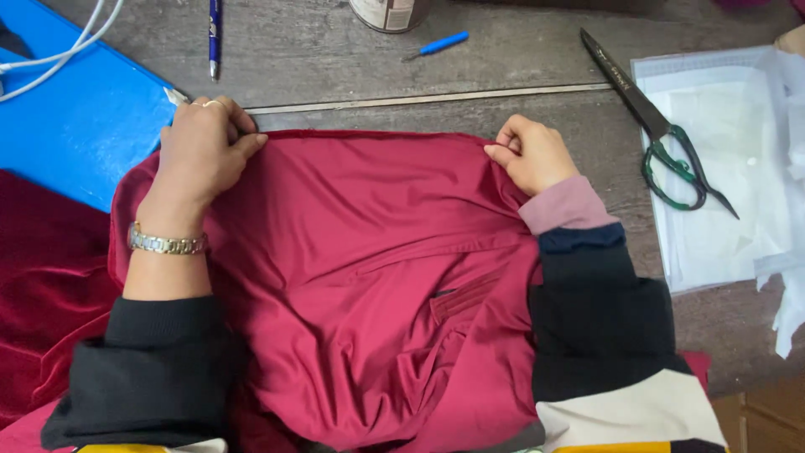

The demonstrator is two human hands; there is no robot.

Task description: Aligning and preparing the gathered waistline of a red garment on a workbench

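Spreading across the worktop's (503, 71) near edge, the crimson garment (360, 277) lies under both hands: the left hand (204, 151) presses its far-left corner, the right hand (532, 153) pinches the far-right fold. Slippery cloth could slide askew toward the scissors (662, 126).

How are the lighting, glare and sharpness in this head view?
Head view: soft, even daylight; both hands, left hand and right hand, sharp on the red fabric; mild sheen on its folds; white plastic sheet near overexposed; no motion blur.
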